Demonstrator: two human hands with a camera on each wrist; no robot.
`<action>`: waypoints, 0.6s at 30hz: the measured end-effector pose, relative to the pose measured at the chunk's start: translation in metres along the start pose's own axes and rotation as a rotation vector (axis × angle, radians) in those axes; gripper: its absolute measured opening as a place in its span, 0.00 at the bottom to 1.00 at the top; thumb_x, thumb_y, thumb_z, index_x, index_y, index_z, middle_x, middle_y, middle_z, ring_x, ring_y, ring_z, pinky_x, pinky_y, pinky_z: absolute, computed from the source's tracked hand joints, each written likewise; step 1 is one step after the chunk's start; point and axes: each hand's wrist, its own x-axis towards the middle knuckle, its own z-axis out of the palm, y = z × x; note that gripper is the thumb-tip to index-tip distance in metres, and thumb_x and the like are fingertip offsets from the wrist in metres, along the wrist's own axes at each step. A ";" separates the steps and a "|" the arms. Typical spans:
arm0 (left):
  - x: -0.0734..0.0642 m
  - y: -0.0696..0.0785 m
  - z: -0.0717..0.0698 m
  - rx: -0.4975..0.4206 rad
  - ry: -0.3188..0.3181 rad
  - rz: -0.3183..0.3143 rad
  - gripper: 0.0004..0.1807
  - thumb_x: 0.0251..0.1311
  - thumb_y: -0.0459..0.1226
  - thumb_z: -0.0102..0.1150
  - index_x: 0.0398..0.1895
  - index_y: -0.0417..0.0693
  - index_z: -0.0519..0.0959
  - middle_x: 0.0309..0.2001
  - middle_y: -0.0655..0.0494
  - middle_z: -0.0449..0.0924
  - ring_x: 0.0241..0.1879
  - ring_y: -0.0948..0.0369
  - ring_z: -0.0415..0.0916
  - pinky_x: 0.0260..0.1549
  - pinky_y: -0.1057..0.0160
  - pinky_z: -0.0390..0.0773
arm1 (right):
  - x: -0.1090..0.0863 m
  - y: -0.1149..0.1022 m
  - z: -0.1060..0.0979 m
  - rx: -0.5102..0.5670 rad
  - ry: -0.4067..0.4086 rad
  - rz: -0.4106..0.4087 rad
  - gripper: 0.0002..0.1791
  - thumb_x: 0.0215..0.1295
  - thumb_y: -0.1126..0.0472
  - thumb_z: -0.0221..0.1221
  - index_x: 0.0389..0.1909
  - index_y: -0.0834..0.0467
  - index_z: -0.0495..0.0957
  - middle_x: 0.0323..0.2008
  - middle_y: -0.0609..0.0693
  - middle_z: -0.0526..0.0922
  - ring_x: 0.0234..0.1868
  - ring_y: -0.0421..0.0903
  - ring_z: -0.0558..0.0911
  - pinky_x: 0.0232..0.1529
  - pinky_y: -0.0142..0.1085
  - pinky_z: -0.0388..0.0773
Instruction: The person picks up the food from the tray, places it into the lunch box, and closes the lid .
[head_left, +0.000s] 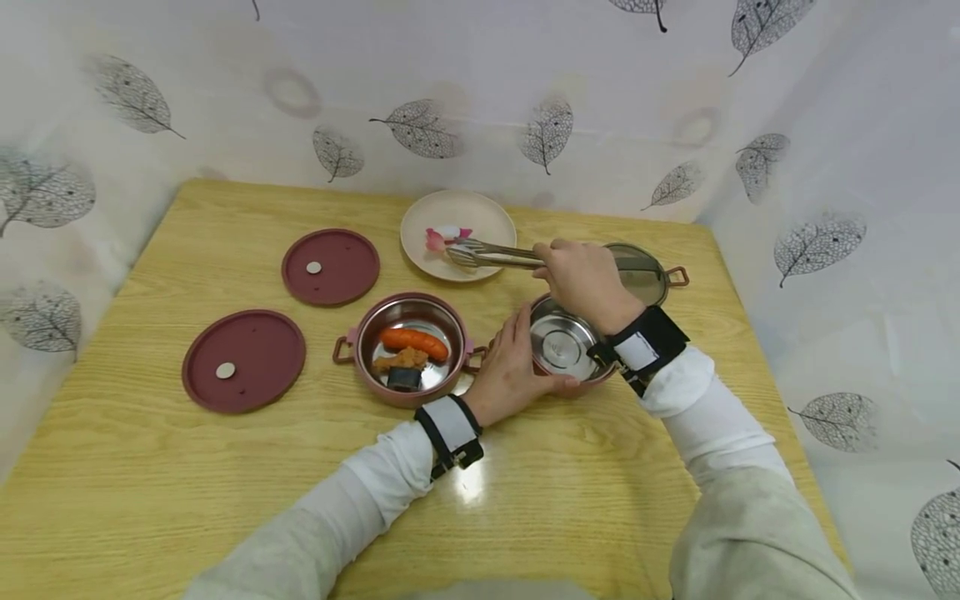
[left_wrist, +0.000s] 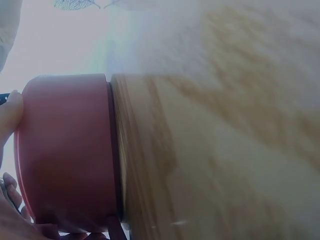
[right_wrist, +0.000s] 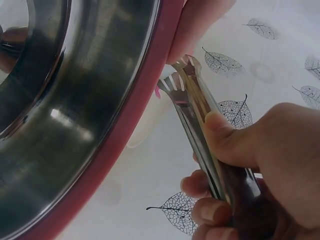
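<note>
My right hand (head_left: 581, 279) grips metal tongs (head_left: 506, 256), and their tips reach over the beige plate (head_left: 491, 223). At the tips lie small pink and white food pieces (head_left: 450, 233); whether the tongs touch them I cannot tell. My left hand (head_left: 513, 371) holds the right-hand dark red pot (head_left: 592, 379) by its side, thumb at the front and fingers along the left. Its bare steel bottom shows. In the left wrist view the pot's outer wall (left_wrist: 70, 150) stands on the wood table. In the right wrist view the fingers curl round the tongs' arms.
A second red pot (head_left: 367, 379) on the left holds a sausage (head_left: 415, 342), a fried piece (head_left: 405, 360) and a dark roll (head_left: 403, 379). Two dark red lids (head_left: 345, 283) lie further left. A glass lid (head_left: 651, 292) sits behind the right pot, partly hidden by my right hand.
</note>
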 end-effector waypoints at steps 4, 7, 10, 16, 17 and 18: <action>0.000 0.000 -0.001 0.013 0.004 0.001 0.68 0.38 0.68 0.64 0.75 0.57 0.34 0.72 0.44 0.50 0.69 0.50 0.54 0.65 0.46 0.58 | -0.005 0.002 -0.009 0.023 -0.006 0.037 0.11 0.66 0.52 0.56 0.40 0.55 0.76 0.25 0.52 0.76 0.20 0.52 0.77 0.16 0.44 0.70; 0.000 0.001 -0.002 0.022 0.008 0.005 0.68 0.37 0.69 0.64 0.75 0.57 0.35 0.72 0.44 0.50 0.70 0.50 0.54 0.65 0.46 0.59 | -0.012 0.007 -0.020 0.037 0.018 0.052 0.11 0.66 0.52 0.56 0.41 0.55 0.76 0.23 0.51 0.73 0.18 0.50 0.74 0.15 0.42 0.67; -0.001 0.002 -0.003 0.025 0.008 0.007 0.67 0.38 0.68 0.64 0.75 0.56 0.35 0.72 0.45 0.50 0.70 0.50 0.53 0.65 0.46 0.58 | -0.021 0.013 -0.031 0.066 0.045 0.059 0.12 0.65 0.53 0.57 0.44 0.55 0.77 0.24 0.51 0.75 0.20 0.50 0.74 0.17 0.41 0.67; -0.003 0.002 -0.003 0.035 -0.004 -0.002 0.68 0.36 0.70 0.63 0.75 0.58 0.34 0.72 0.46 0.49 0.70 0.51 0.53 0.66 0.47 0.59 | -0.049 0.029 -0.051 0.146 0.075 0.049 0.17 0.63 0.56 0.59 0.51 0.57 0.77 0.29 0.52 0.80 0.23 0.47 0.74 0.24 0.39 0.67; -0.004 0.002 -0.002 0.033 -0.008 -0.006 0.68 0.36 0.71 0.62 0.75 0.58 0.34 0.73 0.46 0.49 0.70 0.51 0.53 0.66 0.48 0.59 | -0.053 0.030 -0.054 0.152 0.080 0.045 0.16 0.63 0.56 0.60 0.50 0.57 0.77 0.27 0.52 0.79 0.22 0.46 0.72 0.24 0.38 0.65; -0.005 0.001 -0.001 0.031 -0.010 -0.010 0.69 0.36 0.71 0.62 0.75 0.58 0.33 0.73 0.46 0.48 0.70 0.51 0.53 0.66 0.48 0.58 | -0.058 0.032 -0.058 0.158 0.088 0.041 0.17 0.62 0.57 0.60 0.51 0.57 0.78 0.27 0.51 0.79 0.22 0.45 0.71 0.25 0.38 0.64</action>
